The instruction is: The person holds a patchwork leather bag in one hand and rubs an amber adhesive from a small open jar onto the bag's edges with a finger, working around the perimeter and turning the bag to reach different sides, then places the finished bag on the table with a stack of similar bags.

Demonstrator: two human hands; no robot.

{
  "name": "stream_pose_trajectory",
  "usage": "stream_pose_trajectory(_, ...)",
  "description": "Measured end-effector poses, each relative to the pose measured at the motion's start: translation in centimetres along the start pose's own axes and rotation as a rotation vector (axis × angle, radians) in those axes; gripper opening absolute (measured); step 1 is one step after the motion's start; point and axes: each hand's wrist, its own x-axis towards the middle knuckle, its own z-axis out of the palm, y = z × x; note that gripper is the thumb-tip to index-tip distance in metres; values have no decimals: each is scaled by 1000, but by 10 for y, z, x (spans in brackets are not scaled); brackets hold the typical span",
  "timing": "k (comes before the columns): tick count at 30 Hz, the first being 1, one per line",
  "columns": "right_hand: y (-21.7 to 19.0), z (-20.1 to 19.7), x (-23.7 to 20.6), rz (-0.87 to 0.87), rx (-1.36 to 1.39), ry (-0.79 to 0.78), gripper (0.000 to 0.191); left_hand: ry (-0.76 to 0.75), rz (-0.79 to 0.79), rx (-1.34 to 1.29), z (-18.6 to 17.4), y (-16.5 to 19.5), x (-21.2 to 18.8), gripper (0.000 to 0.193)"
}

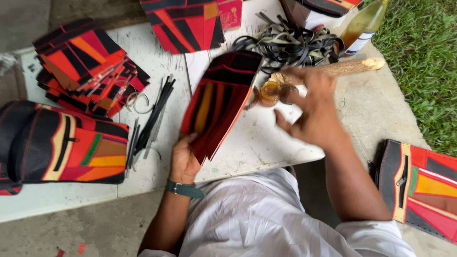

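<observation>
White shirt (247, 214) nearest; left hand (183, 159) pinching flat leather panel (220, 102) at lower corner, probably light, flexible; right hand (314, 112) spread, blurred, beside small jar (269, 92) near bench (266, 143) front edge.

The patchwork panel (220, 102) in my left hand (183, 159) looks like smooth, faintly glossy leather. The small jar (269, 92) by my right hand (314, 112) is shiny amber glass; the counter (266, 143) is rough, matt painted wood.

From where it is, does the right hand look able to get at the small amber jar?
Probably yes: the right hand hovers right beside the small amber jar, fingers spread, nothing between them. The left hand holds the patchwork panel clear.
</observation>
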Motion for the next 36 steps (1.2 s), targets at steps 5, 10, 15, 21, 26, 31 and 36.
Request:
stream_pose_trajectory(5, 49, 33, 11, 57, -196, -303, 54, -2, 85, 37, 3, 17, -5, 34)
stream_pose_trajectory(10, 59, 70, 20, 108, -232, -487, 50, -46, 31, -62, 1, 14, -3, 29)
stream_pose_trajectory(15, 56, 72, 28, 192, -168, -605, 45, 53, 33, -25, -7, 8, 1, 18)
stream_pose_trajectory(21, 49, 27, 2, 165, -89, -372, 43, -41, -9, -144, -7, 3, 8, 11)
stream_pose_trajectory(26, 5, -10, -7, 77, 520, -110, 55, 46, -22, -56, 8, -2, 9, 13)
stream_pose_trajectory(31, -32, -6, 11, -54, 227, -74, 76, 113, -8, 20, 21, -3, 6, 16)
stream_pose_trajectory(36, -35, -5, 24, -35, 191, -8, 73, 63, -40, 7, 14, 0, 7, 10)
